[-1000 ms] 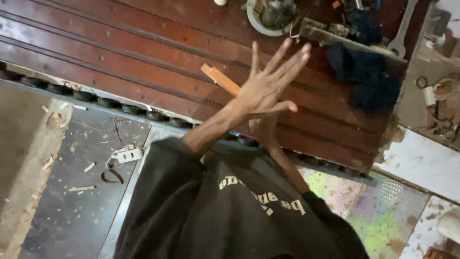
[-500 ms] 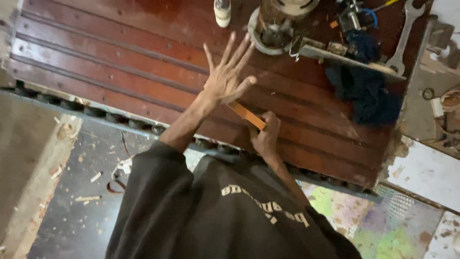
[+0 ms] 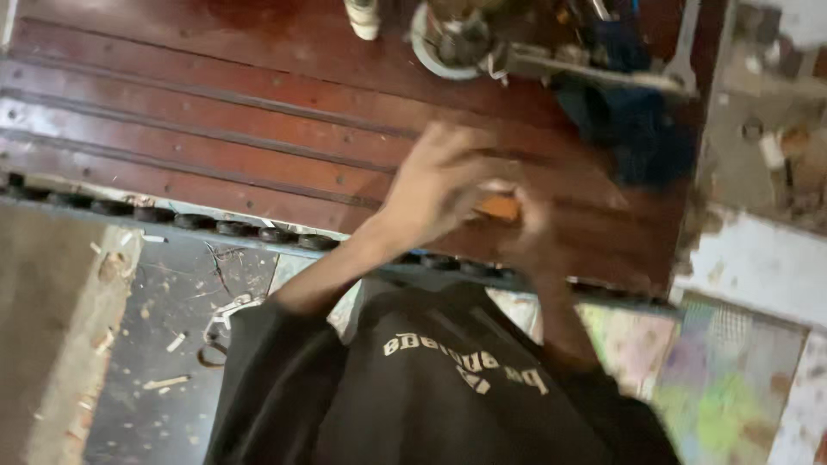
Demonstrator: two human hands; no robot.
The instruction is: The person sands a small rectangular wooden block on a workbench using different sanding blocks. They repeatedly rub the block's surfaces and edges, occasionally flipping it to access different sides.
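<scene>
A short orange wooden strip (image 3: 501,207) shows between my two hands, above a dark red grooved wooden panel (image 3: 215,129). My right hand (image 3: 541,237) comes up from below and grips the strip's right part. Reaching in from the left, my left hand (image 3: 441,185) is blurred by motion; its fingers lie over the strip's left end, and I cannot tell whether they hold it. My black top with pale lettering (image 3: 448,387) fills the lower middle.
At the panel's far edge lie a round metal tool (image 3: 448,39), a white bottle (image 3: 363,15), a long wrench (image 3: 687,43) and a dark blue cloth (image 3: 642,129). Wood chips and a small looped object (image 3: 215,331) litter the grey floor at lower left.
My left hand, spread flat over the panel before, has swung right and curled down onto the strip. The view has shifted closer and blurred.
</scene>
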